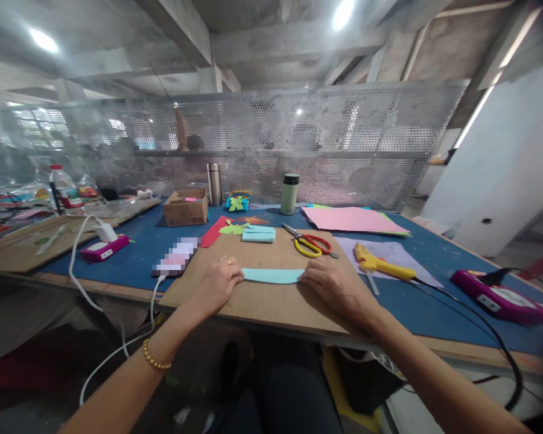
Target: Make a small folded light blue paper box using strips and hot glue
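A light blue paper strip (272, 276) stretches between my two hands, low over the cardboard sheet (262, 307). Its left end is pinched in the closed fingers of my left hand (221, 280), which wears a ring. My right hand (332, 283) grips the right end, fingers bent and pressed together. Beyond the strip lies a folded stack of light blue paper (258, 234). Scissors (310, 242) with red and yellow handles rest near the cardboard's far right corner. Green paper leaves (235, 228) and a red paper piece (215, 232) are at the far left corner.
A yellow glue gun (384, 265) lies on purple paper to the right, its black cord trailing forward. Pink sheets (355, 219), a green tumbler (290, 196), a steel flask (214, 185) and a cardboard box (185, 209) stand farther back. A phone (176, 258) with a white cable is at left.
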The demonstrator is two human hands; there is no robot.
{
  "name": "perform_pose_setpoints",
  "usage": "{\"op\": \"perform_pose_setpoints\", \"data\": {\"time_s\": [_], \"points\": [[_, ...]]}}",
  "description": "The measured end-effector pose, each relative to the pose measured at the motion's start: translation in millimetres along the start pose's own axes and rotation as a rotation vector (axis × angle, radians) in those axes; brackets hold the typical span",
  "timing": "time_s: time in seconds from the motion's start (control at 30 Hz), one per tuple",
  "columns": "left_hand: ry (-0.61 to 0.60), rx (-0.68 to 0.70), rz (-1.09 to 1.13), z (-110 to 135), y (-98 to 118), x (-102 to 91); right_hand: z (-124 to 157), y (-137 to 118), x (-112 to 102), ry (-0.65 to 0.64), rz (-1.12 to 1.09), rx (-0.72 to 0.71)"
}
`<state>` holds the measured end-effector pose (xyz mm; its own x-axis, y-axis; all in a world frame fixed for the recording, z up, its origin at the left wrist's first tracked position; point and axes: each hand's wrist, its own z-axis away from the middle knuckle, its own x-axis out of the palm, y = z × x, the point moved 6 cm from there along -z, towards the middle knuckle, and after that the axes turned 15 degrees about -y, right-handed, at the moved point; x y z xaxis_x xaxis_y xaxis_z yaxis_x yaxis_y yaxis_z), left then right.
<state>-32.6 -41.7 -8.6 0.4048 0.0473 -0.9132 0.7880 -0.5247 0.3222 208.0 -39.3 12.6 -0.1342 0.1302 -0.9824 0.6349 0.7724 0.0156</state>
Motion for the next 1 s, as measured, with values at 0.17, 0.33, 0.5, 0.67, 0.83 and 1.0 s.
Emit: {"op": "perform_pose_setpoints", "data": {"time_s": [0.17,0.33,0.5,0.67,0.83,1.0], "points": [[-0.066,-0.077,0.134,-5.0,-5.0,-3.0,-11.6,12.8,2.8,-0.062,-0.116,0.112],[-0.087,-0.054,0.179,-7.6,-6.4,-2.2,-15.2,21.9,1.3,-0.129,-0.173,0.214],[-0.108,-0.103,0.259,-13.4,-11.8,0.3,-16.8,26.7,2.9,-0.199,-0.231,0.271],[-0.124,-0.192,0.184,-17.7,-14.8,4.9,-18.2,30.6,7.8,-0.234,-0.274,0.314],[-0.128,-0.272,0.0,-20.6,-12.8,8.9,-21.9,36.8,10.1,-0.27,-0.213,0.413],[-0.148,-0.328,-0.007,-21.5,-10.5,7.8,-26.5,44.7,14.1,-0.322,-0.251,0.483]]}}
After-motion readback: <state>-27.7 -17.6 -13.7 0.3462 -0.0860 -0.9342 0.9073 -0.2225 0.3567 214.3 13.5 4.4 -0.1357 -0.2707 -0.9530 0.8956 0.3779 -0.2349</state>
